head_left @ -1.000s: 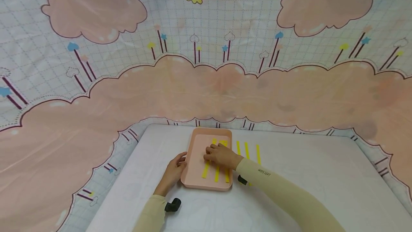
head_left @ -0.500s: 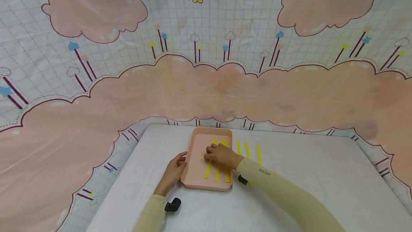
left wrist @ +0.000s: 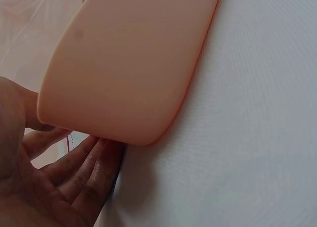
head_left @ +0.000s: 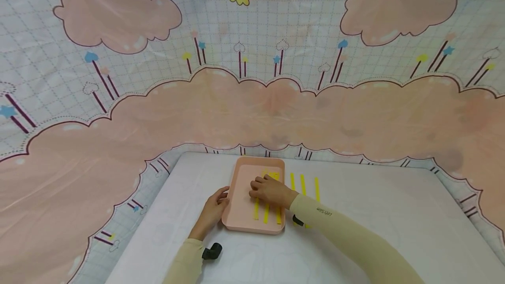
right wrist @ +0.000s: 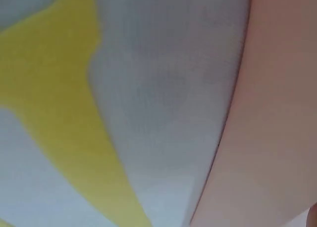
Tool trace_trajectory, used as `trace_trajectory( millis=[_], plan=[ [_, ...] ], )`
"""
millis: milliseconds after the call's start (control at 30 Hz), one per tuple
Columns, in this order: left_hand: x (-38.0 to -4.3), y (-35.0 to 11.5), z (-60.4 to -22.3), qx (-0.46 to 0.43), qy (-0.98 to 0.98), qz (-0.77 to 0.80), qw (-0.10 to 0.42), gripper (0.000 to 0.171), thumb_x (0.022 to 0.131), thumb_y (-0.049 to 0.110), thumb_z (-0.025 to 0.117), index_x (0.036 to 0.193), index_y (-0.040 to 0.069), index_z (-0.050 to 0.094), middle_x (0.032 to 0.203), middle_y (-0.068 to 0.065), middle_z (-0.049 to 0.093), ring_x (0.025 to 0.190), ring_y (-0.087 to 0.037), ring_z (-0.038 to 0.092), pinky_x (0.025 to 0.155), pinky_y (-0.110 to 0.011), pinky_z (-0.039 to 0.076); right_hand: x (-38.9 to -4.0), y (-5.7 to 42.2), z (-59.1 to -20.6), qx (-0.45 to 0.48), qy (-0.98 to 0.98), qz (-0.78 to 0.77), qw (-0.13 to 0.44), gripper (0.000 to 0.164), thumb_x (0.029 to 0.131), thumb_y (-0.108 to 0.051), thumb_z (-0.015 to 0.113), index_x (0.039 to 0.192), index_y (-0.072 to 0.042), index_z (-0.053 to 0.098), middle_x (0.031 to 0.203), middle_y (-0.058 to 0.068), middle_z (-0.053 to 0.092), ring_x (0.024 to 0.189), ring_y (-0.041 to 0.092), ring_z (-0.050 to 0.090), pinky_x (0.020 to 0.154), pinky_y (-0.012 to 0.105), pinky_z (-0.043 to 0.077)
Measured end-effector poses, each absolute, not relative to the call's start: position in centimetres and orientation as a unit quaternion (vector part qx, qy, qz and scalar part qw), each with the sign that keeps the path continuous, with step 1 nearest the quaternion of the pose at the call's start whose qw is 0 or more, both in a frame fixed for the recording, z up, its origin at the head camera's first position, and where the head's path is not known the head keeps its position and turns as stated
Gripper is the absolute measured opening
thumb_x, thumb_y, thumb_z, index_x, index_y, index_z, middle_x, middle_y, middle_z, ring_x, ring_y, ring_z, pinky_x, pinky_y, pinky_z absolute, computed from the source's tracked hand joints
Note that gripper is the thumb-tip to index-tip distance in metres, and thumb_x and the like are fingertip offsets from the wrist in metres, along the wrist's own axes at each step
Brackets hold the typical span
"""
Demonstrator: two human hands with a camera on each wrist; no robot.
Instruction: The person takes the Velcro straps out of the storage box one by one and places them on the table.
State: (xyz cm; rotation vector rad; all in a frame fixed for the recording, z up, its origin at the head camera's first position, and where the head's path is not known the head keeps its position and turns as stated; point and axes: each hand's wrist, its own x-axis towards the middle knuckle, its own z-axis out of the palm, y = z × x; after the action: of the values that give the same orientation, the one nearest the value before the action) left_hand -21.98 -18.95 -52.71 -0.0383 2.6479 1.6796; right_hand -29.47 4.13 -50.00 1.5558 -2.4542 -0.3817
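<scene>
A pink tray (head_left: 239,220) lies on the white table with several yellow strips (head_left: 266,214) inside. My right hand (head_left: 272,189) reaches over its right rim, fingers bent down onto the leftmost strip (head_left: 256,209) and seemingly pinching it; the fingertips' contact is hidden. My left hand (head_left: 213,209) rests beside the tray's left side. In the left wrist view, the left hand's fingers (left wrist: 94,177) touch the outer wall of the tray (left wrist: 129,68) without wrapping round it. The right wrist view is blurred, showing the tray's wall (right wrist: 267,118) and a yellow strip (right wrist: 94,153).
Several more yellow strips (head_left: 317,187) lie on the white table (head_left: 375,214) right of the tray, partly under the right forearm. Black wrist cameras (head_left: 213,251) sit on both sleeves. A patterned cloth (head_left: 252,113) hangs behind the table.
Under my right hand, the leftmost strip's near end has shifted right and its slant has straightened, closer in line with the other strips. Both hands and the tray have barely moved.
</scene>
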Motion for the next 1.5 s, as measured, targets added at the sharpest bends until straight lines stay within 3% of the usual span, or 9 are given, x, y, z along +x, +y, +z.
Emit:
trace_trajectory(
  millis=[267, 600, 833, 1100, 1333, 1500],
  plan=[
    [-22.0, -18.9, -52.7, -0.012, 0.850, 0.526, -0.001, 0.044, 0.097, 0.004, 0.051, 0.140, 0.006, 0.052, 0.127, -0.023, 0.062, 0.113, -0.034, 0.062, 0.095, -0.048, 0.051, -29.4, 4.5, -48.5, 0.516, -0.837, -0.115, 0.144, 0.027, 0.095, -0.016, 0.063, 0.118, -0.028, 0.060, 0.116, -0.004, 0.058, 0.108, 0.014, 0.051, 0.088, 0.029, 0.045],
    [-22.0, -18.9, -52.5, -0.016, 0.857, 0.515, 0.005, 0.044, 0.097, 0.005, 0.051, 0.141, 0.007, 0.051, 0.129, -0.023, 0.061, 0.114, -0.034, 0.061, 0.096, -0.049, 0.050, -29.3, 5.1, -46.9, 0.510, -0.829, -0.046, 0.226, 0.016, 0.098, -0.010, 0.056, 0.108, -0.022, 0.058, 0.111, -0.003, 0.058, 0.102, 0.017, 0.054, 0.087, 0.031, 0.048],
    [-22.0, -19.0, -52.6, -0.019, 0.855, 0.517, 0.005, 0.045, 0.097, 0.006, 0.050, 0.141, 0.008, 0.051, 0.129, -0.022, 0.061, 0.115, -0.034, 0.061, 0.097, -0.049, 0.049, -28.8, 5.4, -45.6, 0.495, -0.840, 0.041, 0.219, 0.014, 0.095, -0.008, 0.060, 0.105, -0.017, 0.058, 0.112, -0.001, 0.058, 0.107, 0.018, 0.054, 0.095, 0.031, 0.047],
    [-21.9, -19.0, -52.7, -0.024, 0.856, 0.517, 0.012, 0.045, 0.097, 0.008, 0.050, 0.142, 0.009, 0.050, 0.130, -0.021, 0.060, 0.116, -0.033, 0.061, 0.096, -0.048, 0.050, -28.2, 5.9, -45.1, 0.474, -0.835, 0.155, 0.233, 0.006, 0.097, -0.011, 0.059, 0.100, -0.014, 0.055, 0.104, -0.001, 0.057, 0.098, 0.016, 0.055, 0.086, 0.029, 0.048],
    [-21.8, -18.9, -52.7, -0.026, 0.854, 0.520, 0.013, 0.046, 0.097, 0.007, 0.050, 0.143, 0.009, 0.050, 0.131, -0.021, 0.060, 0.116, -0.033, 0.060, 0.097, -0.048, 0.050, -28.0, 6.4, -45.0, 0.425, -0.839, 0.238, 0.242, 0.010, 0.093, -0.008, 0.064, 0.102, -0.009, 0.059, 0.102, 0.001, 0.060, 0.097, 0.018, 0.057, 0.089, 0.034, 0.051],
    [-21.8, -18.9, -52.6, -0.024, 0.852, 0.522, 0.014, 0.046, 0.097, 0.008, 0.050, 0.143, 0.009, 0.049, 0.131, -0.022, 0.060, 0.116, -0.033, 0.060, 0.096, -0.049, 0.050, -27.8, 7.0, -45.2, 0.379, -0.849, 0.285, 0.232, 0.007, 0.096, -0.010, 0.061, 0.101, -0.010, 0.056, 0.103, 0.003, 0.059, 0.096, 0.019, 0.057, 0.084, 0.033, 0.052]
  ],
)
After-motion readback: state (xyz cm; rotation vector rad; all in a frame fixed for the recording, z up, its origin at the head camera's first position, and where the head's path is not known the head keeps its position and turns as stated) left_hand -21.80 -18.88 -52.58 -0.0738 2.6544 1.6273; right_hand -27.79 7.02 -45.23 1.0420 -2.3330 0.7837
